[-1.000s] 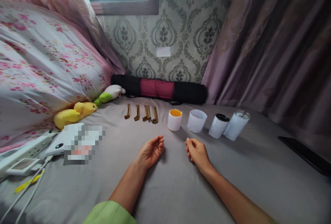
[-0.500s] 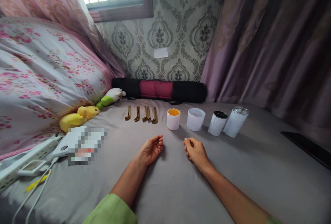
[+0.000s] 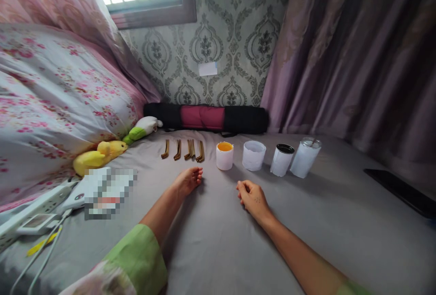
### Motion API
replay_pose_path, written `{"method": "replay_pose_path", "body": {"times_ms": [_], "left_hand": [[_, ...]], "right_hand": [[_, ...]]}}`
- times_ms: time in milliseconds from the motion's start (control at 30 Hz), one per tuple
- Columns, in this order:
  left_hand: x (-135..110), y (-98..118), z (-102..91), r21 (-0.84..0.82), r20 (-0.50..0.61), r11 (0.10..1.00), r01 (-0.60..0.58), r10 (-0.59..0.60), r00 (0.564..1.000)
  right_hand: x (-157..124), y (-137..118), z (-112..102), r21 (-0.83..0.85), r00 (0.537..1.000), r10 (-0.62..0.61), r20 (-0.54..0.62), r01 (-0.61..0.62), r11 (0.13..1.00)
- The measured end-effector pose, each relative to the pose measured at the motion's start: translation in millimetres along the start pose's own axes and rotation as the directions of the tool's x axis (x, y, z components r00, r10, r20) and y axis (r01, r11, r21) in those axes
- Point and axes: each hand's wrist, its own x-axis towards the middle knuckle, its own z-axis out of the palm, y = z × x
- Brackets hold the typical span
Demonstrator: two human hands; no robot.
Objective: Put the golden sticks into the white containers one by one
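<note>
My left hand (image 3: 188,180) is over the bed sheet, fingers loosely curled and a little apart, holding nothing. It is nearest to several small groups of brown-gold bent sticks (image 3: 200,152), laid in a row. My right hand (image 3: 251,198) rests farther right with its fingers folded in a loose fist, and no object shows in it. Beyond the hands stand white-wrapped containers: one with an orange inside (image 3: 225,158), a wide pale one (image 3: 254,157), a dark-mouthed can (image 3: 282,161) and a taller clear-topped one (image 3: 305,158). Neither hand touches them.
A black and maroon roll bag (image 3: 204,118) lies along the wall. At left are plush toys (image 3: 98,156), a power strip (image 3: 37,213), cables and a white box-shaped device (image 3: 86,190). A flat black object (image 3: 398,190) lies at far right on the grey sheet (image 3: 218,249).
My left hand has moved forward and left, closer to the bent sticks. My right hand keeps nearly the same place and pose. The whole view has shifted slightly.
</note>
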Motion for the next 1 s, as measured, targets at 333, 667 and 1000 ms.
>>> {"method": "replay_pose_path", "body": {"times_ms": [333, 667, 1000], "left_hand": [[26, 14, -4.9, 0.348, -0.108, 0.900, -0.263, 0.317, 0.942], [47, 29, 1.6, 0.720, -0.100, 0.640, -0.269, 0.479, 0.872], [61, 36, 6.9, 0.923, -0.051, 0.341, -0.177, 0.565, 0.823]], "right_hand": [[0, 1, 1, -0.003, 1.000, 0.006, 0.003, -0.006, 1.000], [1, 4, 1, -0.026, 0.999, -0.036, -0.006, 0.036, 0.999], [2, 5, 1, -0.050, 0.999, -0.054, -0.003, 0.054, 0.997]]}}
